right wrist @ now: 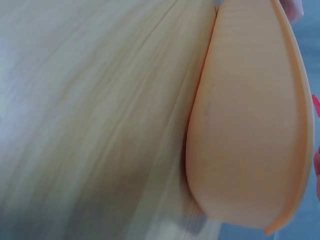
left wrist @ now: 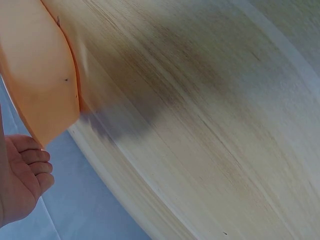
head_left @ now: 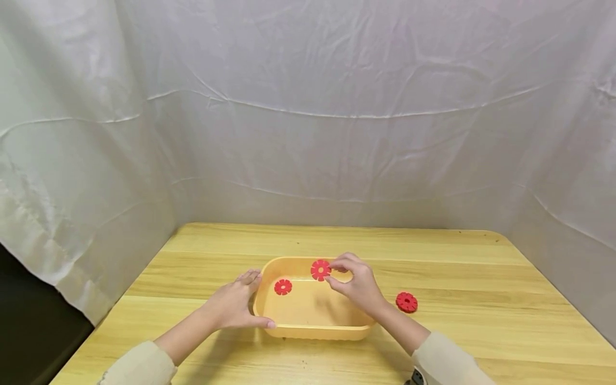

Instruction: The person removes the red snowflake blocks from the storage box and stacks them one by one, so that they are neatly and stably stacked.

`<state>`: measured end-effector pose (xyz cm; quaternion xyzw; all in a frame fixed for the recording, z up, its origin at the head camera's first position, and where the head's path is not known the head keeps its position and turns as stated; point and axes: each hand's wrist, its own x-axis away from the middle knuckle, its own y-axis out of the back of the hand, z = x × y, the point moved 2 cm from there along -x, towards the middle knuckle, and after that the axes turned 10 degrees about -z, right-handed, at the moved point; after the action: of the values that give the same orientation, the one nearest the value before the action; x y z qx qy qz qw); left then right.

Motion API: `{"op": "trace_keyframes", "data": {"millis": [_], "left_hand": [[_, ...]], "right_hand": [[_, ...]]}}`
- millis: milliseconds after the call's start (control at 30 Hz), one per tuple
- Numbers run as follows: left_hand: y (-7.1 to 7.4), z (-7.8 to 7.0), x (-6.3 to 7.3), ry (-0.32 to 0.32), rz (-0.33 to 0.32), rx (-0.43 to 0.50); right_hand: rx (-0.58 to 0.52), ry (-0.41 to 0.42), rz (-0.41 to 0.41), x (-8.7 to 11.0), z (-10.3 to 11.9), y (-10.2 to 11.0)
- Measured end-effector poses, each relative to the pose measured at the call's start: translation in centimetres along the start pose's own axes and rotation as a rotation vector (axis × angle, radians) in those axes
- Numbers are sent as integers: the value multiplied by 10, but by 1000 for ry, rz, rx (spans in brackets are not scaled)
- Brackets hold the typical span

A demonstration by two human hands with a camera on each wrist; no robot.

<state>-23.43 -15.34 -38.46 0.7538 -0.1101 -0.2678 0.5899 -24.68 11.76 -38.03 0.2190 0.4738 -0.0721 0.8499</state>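
A yellow-orange plastic basin (head_left: pixel 315 332) stands on the table. My left hand (head_left: pixel 234 306) grips its left end, the thumb on the front rim and the fingers at the left rim. In the left wrist view the fingertips meet the edge of the basin (left wrist: pixel 42 75). Above the basin, my right hand (head_left: pixel 358 283) pinches a red notched disc (head_left: pixel 320 270) between thumb and fingers. Another red notched disc (head_left: pixel 283 287) lies inside at the left. Some red shows behind the right fingers, mostly hidden. The right wrist view shows chiefly the outer wall of the basin (right wrist: pixel 250 115).
To the right of the basin, a thick red notched piece (head_left: pixel 406 302), perhaps stacked discs, lies on the wooden table (head_left: pixel 481 321). A pale fabric curtain (head_left: pixel 337 160) hangs behind and at both sides.
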Motion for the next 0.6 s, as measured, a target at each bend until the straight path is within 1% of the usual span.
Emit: {"op": "trace_keyframes", "data": {"millis": [167,400,600], "left_hand": [[0,1,0,-1,0,1],[0,0,-1,1,1,2],[1,-1,-1,10,16,9]], "right_hand": [[15,14,-9,2,-4,9],[47,49,-41,5,-8,21],[65,54,-69,8,-10,31]]}}
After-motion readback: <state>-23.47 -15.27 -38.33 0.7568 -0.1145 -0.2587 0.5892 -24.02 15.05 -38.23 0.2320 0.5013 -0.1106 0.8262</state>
